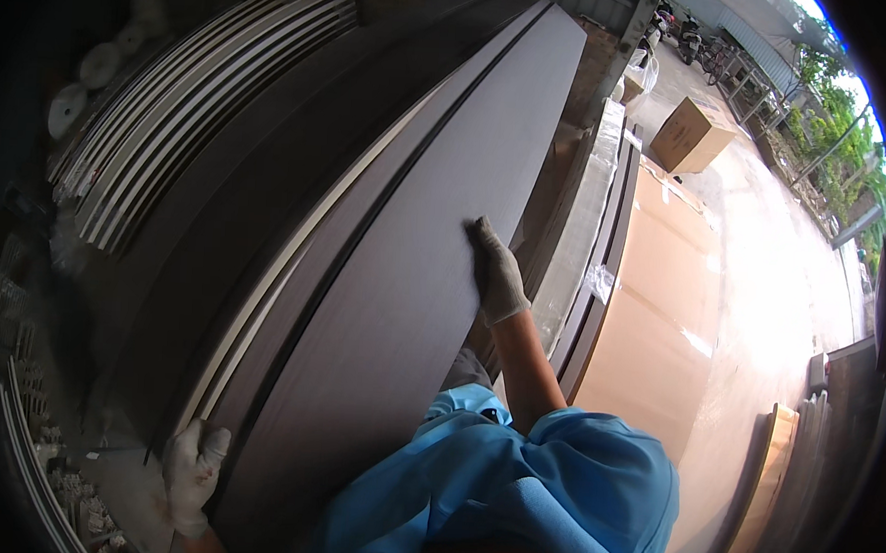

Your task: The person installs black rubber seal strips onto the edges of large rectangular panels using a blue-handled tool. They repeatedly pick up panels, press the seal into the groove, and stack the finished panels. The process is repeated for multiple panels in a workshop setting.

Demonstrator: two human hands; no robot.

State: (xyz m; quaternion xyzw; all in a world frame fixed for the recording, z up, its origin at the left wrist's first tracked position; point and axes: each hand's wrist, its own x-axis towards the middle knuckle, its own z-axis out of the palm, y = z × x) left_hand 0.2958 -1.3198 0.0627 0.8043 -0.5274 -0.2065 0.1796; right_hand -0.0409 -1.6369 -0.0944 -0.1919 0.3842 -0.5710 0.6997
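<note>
A long dark grey-brown board with a faint wood grain leans in front of me, running from lower left to the top. My right hand, in a pale knitted glove, grips its right edge partway up; some of the fingers are out of sight. At the lower end, my left hand in a soiled white glove is closed with fingers curled at the edge of the board stack. A black gap separates the front board from a similar second board with pale edges behind it.
Left, more stacked boards show light edges. To the right lie wrapped lengths, a flat brown cardboard sheet and a cardboard box. A wooden plank stands at lower right. Motorbikes are parked far off.
</note>
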